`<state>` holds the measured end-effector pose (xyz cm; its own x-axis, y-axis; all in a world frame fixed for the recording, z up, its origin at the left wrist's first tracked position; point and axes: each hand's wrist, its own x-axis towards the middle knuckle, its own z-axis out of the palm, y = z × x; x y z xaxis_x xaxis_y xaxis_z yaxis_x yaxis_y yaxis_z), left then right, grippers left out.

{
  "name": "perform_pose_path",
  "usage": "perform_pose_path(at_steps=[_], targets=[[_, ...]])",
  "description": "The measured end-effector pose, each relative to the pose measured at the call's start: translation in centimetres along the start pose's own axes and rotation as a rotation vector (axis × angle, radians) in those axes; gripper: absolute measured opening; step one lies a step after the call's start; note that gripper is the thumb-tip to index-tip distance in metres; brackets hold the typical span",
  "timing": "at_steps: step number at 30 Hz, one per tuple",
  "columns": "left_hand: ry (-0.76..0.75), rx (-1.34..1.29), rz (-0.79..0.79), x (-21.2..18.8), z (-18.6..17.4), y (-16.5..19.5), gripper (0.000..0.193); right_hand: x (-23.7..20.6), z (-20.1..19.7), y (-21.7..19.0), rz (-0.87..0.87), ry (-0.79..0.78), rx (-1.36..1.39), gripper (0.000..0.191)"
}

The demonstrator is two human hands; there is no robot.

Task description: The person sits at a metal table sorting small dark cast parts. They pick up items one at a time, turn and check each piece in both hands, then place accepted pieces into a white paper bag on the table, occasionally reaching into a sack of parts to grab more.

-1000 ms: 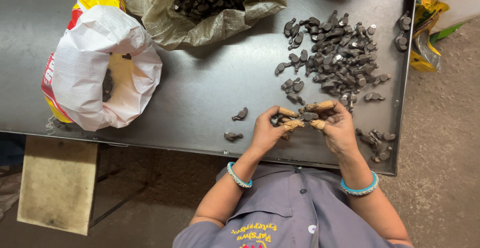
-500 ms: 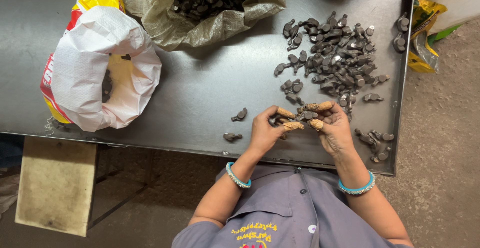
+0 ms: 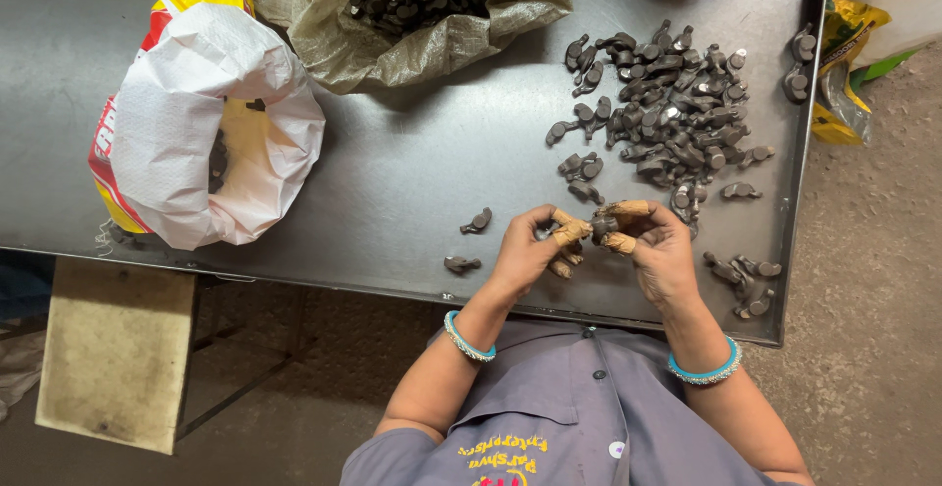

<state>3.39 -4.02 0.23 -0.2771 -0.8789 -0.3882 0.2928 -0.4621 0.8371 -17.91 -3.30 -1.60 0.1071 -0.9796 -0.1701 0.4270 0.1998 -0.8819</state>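
Note:
My left hand (image 3: 535, 246) and my right hand (image 3: 655, 246) meet over the near edge of a dark metal table (image 3: 412, 172). Both have tan finger covers on the fingertips. Together they pinch one small dark metal part (image 3: 601, 227) between them. A heap of several similar dark metal parts (image 3: 672, 103) lies just beyond my right hand. Two loose parts (image 3: 478, 220) lie left of my left hand.
A white and yellow sack (image 3: 196, 123) stands open at the left. A grey woven sack (image 3: 422, 5) full of dark parts sits at the back centre. More parts (image 3: 741, 280) lie near the right corner. A yellow bag (image 3: 844, 64) lies on the floor, right.
Both hands stay in place; the fingers shift slightly around the small part. Nothing else has moved.

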Motion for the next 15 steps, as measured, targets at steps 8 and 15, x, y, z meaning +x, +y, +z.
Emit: perform_pose_path(at_steps=[8,15], targets=[[-0.024,-0.128,-0.076,0.4,-0.7,-0.9,0.017,-0.3,0.5,-1.0,-0.019,-0.043,-0.079,0.042],[-0.066,-0.139,-0.159,0.3,-0.7,-0.3,0.024,0.0,0.0,-0.7,-0.04,-0.012,-0.184,0.033]])
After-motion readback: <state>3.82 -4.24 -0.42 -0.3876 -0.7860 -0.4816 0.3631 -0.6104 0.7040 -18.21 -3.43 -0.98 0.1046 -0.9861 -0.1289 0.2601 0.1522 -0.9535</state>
